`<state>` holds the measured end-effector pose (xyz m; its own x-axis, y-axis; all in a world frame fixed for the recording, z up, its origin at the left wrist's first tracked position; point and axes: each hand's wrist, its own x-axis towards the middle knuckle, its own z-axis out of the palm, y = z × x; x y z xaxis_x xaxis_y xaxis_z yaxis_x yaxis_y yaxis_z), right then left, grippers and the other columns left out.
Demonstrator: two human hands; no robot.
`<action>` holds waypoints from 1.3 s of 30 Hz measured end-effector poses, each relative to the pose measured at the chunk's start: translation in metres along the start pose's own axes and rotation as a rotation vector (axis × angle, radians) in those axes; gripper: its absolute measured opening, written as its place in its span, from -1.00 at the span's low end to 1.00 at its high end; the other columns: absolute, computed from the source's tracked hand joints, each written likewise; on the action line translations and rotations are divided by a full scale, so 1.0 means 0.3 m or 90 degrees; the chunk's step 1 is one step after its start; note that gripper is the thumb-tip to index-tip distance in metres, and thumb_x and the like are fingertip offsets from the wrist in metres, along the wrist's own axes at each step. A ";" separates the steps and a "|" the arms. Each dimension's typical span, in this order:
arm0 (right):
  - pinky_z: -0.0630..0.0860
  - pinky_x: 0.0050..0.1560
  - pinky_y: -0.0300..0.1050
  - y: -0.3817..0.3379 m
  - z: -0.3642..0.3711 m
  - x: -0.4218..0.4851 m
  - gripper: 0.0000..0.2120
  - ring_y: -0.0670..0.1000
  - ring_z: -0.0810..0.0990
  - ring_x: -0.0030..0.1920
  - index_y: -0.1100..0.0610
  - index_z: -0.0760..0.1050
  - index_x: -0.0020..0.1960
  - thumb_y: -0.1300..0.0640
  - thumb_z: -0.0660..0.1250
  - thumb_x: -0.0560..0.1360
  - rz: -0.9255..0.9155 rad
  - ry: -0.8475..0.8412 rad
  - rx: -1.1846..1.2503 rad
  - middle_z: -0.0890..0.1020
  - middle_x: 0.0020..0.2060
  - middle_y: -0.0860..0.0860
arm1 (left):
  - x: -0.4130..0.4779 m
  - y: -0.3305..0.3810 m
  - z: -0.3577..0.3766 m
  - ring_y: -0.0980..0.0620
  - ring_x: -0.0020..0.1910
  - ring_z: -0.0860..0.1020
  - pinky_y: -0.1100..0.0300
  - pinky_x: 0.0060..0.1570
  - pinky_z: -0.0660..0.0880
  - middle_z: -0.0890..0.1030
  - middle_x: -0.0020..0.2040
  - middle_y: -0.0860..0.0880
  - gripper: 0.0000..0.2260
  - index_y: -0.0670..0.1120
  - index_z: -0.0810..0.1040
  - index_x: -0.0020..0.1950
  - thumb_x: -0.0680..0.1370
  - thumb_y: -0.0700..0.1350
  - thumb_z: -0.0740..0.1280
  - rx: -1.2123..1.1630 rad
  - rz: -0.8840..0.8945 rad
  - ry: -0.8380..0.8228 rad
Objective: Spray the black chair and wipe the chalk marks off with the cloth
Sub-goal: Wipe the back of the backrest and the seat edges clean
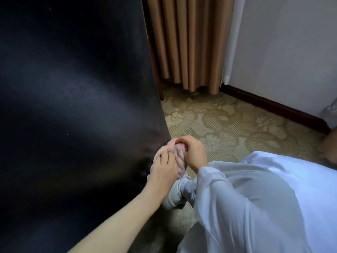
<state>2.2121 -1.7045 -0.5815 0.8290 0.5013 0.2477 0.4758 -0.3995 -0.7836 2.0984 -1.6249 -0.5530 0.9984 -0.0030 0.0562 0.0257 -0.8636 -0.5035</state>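
Observation:
The black chair [76,99] fills the left half of the view, its smooth dark side close to me. Faint pale smudges show near its lower right edge. A bunched pink cloth [177,155] sits right at that edge. My left hand [164,167] presses on the cloth from below left, fingers spread over it. My right hand [193,152] grips the cloth from the right, fingers curled around a fold. No spray bottle is in view.
Patterned beige carpet [228,125] spreads to the right. Tan curtains [189,42] hang behind the chair, beside a white wall with a dark skirting board [273,105]. My knee in pale trousers [255,198] and a white shoe [173,196] lie below the hands.

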 end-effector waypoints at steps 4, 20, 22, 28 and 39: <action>0.37 -0.13 -0.43 0.068 0.052 0.053 -0.72 -0.21 0.56 -0.14 -0.07 0.60 -0.12 0.31 0.32 0.37 0.096 -0.002 0.090 0.65 -0.19 -0.20 | 0.078 -0.012 0.014 -0.15 -0.05 0.52 0.07 -0.06 0.50 0.60 -0.08 -0.16 -0.70 -0.20 0.63 0.07 0.41 -0.20 0.24 0.060 0.053 -0.008; 0.48 -0.01 -0.10 0.092 0.162 -0.133 -0.68 0.02 0.57 -0.09 0.00 0.58 -0.06 0.31 0.18 0.36 0.153 -0.179 0.034 0.66 -0.14 -0.04 | -0.173 0.080 0.119 -0.16 -0.16 0.52 0.06 -0.10 0.50 0.56 -0.17 -0.18 -0.46 -0.28 0.51 0.02 0.53 -0.44 -0.27 0.072 -0.007 -0.041; 0.48 -0.03 -0.09 0.054 0.152 -0.152 -0.65 0.05 0.58 -0.10 0.01 0.58 -0.07 0.33 0.16 0.32 0.119 -0.181 0.004 0.66 -0.15 -0.02 | -0.223 0.078 0.101 -0.15 -0.17 0.55 0.07 -0.11 0.55 0.58 -0.16 -0.19 -0.43 -0.28 0.55 0.00 0.54 -0.42 -0.27 0.062 -0.019 -0.017; 0.45 -0.08 -0.19 -0.097 0.070 -0.140 -0.60 -0.03 0.60 -0.12 0.01 0.61 -0.13 0.34 0.12 0.23 -0.002 -0.097 0.040 0.67 -0.19 -0.10 | -0.282 0.011 -0.011 -0.16 -0.13 0.53 0.06 -0.13 0.53 0.59 -0.08 -0.19 -0.71 -0.21 0.63 -0.05 0.43 -0.28 0.13 0.046 -0.022 0.001; 0.51 -0.01 -0.28 -0.329 -0.217 0.197 -0.71 -0.08 0.61 -0.08 0.05 0.62 -0.08 0.40 0.36 0.35 -0.173 0.084 0.122 0.67 -0.14 -0.05 | -0.013 -0.201 -0.371 -0.13 -0.14 0.54 0.07 -0.12 0.52 0.56 -0.15 -0.14 -0.67 -0.17 0.59 -0.10 0.45 -0.29 0.02 0.009 -0.137 0.165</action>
<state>2.2334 -1.6855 -0.4524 0.7162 0.4616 0.5234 0.6310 -0.1080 -0.7682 2.0876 -1.6290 -0.4270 0.9238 0.0489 0.3796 0.2374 -0.8512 -0.4681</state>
